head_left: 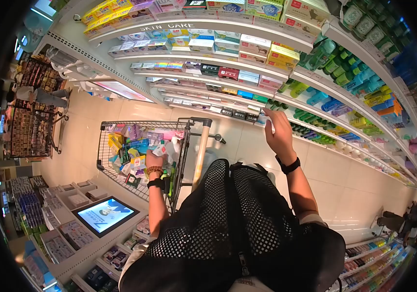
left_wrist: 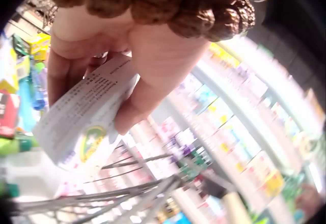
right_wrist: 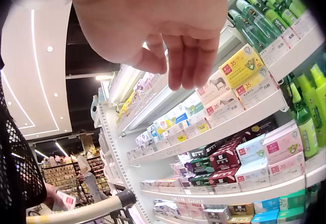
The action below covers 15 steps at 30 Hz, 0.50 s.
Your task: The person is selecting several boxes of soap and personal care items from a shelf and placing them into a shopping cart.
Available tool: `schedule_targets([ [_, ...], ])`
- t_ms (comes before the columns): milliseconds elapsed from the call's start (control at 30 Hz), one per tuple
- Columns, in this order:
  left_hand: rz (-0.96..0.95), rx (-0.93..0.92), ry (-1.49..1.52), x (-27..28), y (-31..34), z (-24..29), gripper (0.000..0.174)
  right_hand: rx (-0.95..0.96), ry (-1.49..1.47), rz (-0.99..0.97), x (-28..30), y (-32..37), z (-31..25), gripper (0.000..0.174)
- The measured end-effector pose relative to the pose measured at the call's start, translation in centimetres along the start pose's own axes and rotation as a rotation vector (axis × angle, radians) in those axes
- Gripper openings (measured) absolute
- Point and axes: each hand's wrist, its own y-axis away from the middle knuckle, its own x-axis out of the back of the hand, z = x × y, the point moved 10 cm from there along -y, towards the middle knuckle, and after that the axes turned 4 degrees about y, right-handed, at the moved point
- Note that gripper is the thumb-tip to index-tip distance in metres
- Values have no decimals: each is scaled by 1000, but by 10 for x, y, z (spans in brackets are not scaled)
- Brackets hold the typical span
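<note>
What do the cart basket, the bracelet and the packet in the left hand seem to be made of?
Cart basket: metal wire, seemingly, with a bright grey finish; thin crossing rods show. Bracelet: probably wood or seed beads, brown, rough and matt. Packet, held by the left hand: white and printed, plastic or coated paper; which one stays unclear.

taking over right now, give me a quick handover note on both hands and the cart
Left hand: grips a white printed pack over the shopping cart.
Right hand: raised toward the skin care shelves, fingers relaxed, holding nothing. I cannot tell whether it touches a shelf edge.
Done: the shopping cart already holds many boxed goods.
Left: the white printed pack is not yet let go into the shopping cart, and the right hand has taken nothing off the shelves.
</note>
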Motion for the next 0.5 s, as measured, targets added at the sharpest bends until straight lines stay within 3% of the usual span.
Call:
schedule_targets([
  [33,15,-54,261,13,4,26,59,-96,-93,-71,-10,6,10,34],
  [100,-134,49,774,21,34,110,49,-169,-166,-117,-24,11,14,30],
  [133,-285,28,911,13,47,151,47,-310,-434,-226,-43,16,20,30],
  [167,-427,13,1041,6,65,182,44,-449,-712,-346,-66,25,19,30],
  [200,-513,23,1104,-6,83,207,42,-426,-882,-433,-77,25,6,41],
  [233,-599,33,1168,-22,103,229,41,-424,-893,-445,-76,23,-4,41],
  [300,-766,43,1188,-65,137,266,42,-565,-1222,-671,-87,30,-31,55],
  [333,-779,71,1175,-81,149,270,43,-497,-1202,-756,-92,32,-43,67],
  [433,-816,128,1152,-111,162,266,43,-420,-867,-886,-106,41,-44,63],
  [500,-823,110,1073,-122,163,266,42,-332,-834,-874,-114,41,-37,61],
])
